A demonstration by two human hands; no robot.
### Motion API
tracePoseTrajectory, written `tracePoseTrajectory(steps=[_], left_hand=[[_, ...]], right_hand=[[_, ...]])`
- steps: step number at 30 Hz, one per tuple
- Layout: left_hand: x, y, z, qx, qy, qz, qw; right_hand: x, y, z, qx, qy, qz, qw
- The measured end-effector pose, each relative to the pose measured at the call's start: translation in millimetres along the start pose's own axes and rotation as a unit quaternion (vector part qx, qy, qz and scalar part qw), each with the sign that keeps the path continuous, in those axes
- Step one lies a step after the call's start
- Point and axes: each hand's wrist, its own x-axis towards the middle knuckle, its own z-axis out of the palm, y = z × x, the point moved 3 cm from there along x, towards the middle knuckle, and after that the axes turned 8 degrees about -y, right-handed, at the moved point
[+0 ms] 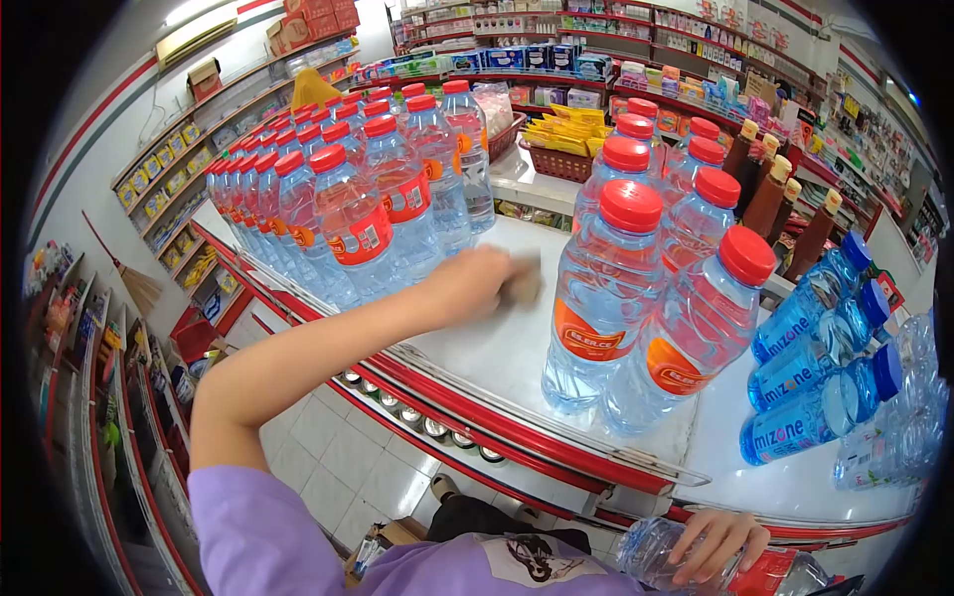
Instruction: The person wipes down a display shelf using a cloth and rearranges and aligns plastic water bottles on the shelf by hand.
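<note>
My left hand reaches across the white shelf top, closed on a small greyish-brown cloth-like thing blurred by motion. Left of it stand rows of water bottles with red caps, the front ones with red labels. To its right is a second group of red-capped bottles with orange labels. Low at the right, my right hand wraps round a clear plastic bottle with a red label, held sideways against my body. The bottle's end is partly cut off by the frame.
Blue Mizone bottles lean at the right, beside clear bottles. Dark sauce bottles stand behind. A basket of yellow packets sits at the back. Cans line the shelf below. A broom leans on the left wall.
</note>
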Motion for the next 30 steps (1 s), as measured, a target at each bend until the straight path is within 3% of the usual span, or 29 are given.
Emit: tracePoseTrajectory(steps=[1, 4, 8, 16, 22, 28, 30], left_hand=[[9.8, -4.7, -6.8, -0.007, 0.058, -0.041, 0.997], [68.0, -30.1, 6.9, 0.022, 0.164, 0.002, 0.986], [122.3, -64.0, 59.9, -0.052, 0.086, -0.029, 0.995], [17.6, 0.3, 32.4, 0.062, -0.046, 0.096, 0.992], [-61.6, 22.5, 5.0, -0.036, -0.183, 0.003, 0.982], [-56.7, 34.3, -26.8, -0.043, -0.334, 0.030, 0.941], [-49.4, 42.8, -24.3, -0.088, -0.310, 0.090, 0.942]], right_hand=[[0.5, 1.2, -1.0, 0.007, -0.004, 0.008, 1.000], [2.2, 4.8, -2.6, 0.021, -0.017, 0.009, 1.000], [5.4, 5.9, -0.7, -0.011, 0.013, 0.017, 1.000], [-2.5, 6.1, -4.3, 0.007, -0.006, -0.017, 1.000], [-15.5, -5.2, 2.6, -0.009, 0.045, -0.026, 0.999], [-14.6, -6.3, 3.3, 0.006, 0.019, -0.016, 1.000], [-14.9, -5.5, 4.4, 0.004, 0.009, -0.006, 1.000]])
